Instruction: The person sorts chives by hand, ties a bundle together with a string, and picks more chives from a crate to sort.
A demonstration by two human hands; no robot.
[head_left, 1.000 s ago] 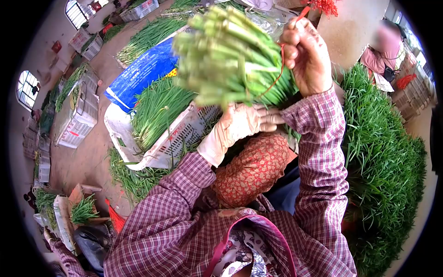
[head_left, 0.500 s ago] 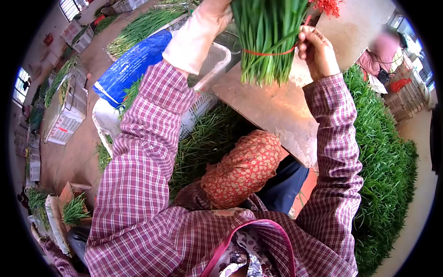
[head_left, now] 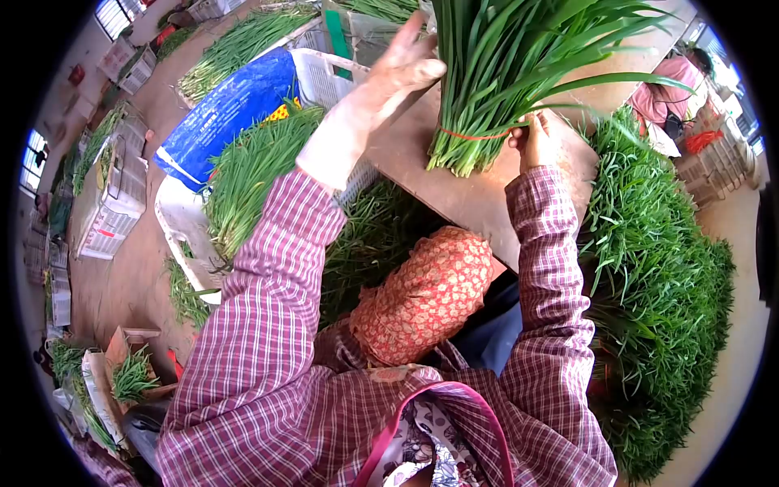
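Note:
A bunch of garlic chives (head_left: 479, 89) rests on the board (head_left: 462, 195), its cut stem ends toward me and its long leaves fanning to the upper right. Around its lower stems runs a thin red tie (head_left: 471, 136). At the bunch's right edge, my right hand (head_left: 537, 142) has thumb and fingers pinched on the end of that tie. My left hand (head_left: 402, 69), with a pale sleeve cover at the wrist, is just left of the bunch, thumb and fingers apart, holding nothing.
Left of the board stands a white plastic crate (head_left: 182, 219) with chives and a blue sheet (head_left: 231, 105). A large heap of chives (head_left: 657, 308) lies to the right. Another person (head_left: 669, 93) is at the upper right. More crates (head_left: 109, 203) line the left side.
The bunch has come down toward me on the board. My left hand has moved off its upper part and opened. My right hand has shifted down and left, still pinching the tie.

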